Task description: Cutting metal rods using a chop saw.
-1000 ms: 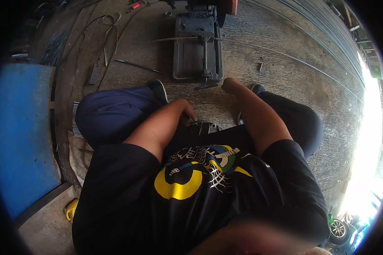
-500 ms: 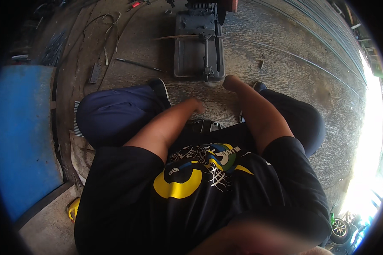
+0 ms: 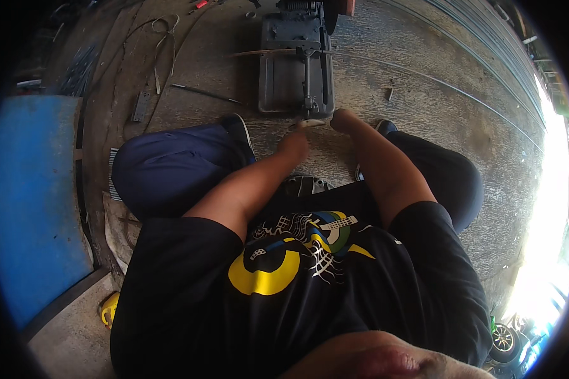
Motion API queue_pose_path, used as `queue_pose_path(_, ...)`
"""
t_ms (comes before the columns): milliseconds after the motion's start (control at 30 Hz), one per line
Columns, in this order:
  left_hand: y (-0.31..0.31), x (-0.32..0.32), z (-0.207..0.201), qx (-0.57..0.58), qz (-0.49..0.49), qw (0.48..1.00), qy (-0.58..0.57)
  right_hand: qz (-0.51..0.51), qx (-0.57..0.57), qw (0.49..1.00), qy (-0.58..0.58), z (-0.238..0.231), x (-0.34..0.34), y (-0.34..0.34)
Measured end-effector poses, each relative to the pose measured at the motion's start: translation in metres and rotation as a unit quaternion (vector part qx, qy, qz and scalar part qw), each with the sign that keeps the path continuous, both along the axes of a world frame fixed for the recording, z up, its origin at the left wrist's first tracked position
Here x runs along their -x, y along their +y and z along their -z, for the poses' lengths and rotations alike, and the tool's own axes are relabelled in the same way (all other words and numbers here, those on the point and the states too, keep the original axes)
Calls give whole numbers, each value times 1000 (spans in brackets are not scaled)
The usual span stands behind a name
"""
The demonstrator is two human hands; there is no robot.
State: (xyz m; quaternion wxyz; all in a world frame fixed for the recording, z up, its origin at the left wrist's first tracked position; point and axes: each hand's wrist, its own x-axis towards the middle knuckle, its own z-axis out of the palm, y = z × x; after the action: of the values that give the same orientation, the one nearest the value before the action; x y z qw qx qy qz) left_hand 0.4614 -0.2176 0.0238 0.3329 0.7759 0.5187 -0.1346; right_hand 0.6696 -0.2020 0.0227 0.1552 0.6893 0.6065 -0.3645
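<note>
A thin pale strip lies at the near edge of the dark metal cutting machine on the concrete floor. Your left hand pinches it; your right hand's grip cannot be told.

No packages, labels, signs or screens (none visible).

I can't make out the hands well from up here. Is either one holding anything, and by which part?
The left hand pinches a short pale stick-like piece by its near end; the right hand cannot be told.
</note>
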Motion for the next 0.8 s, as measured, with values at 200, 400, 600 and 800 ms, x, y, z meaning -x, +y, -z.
queue_pose_path(200,5,5,17,353,188,889,224,4,-62,998,-18,15,-1,1)
queue_pose_path(400,-5,-16,-28,-56,236,970,-32,-86,-32,995,-29,18,-3,4)
queue_pose_path(600,2,-11,0,396,153,886,184,-9,11,1000,-4,11,-5,-1)
queue_pose_path(800,14,-16,5,100,433,881,164,-75,-21,997,-31,22,-4,2)
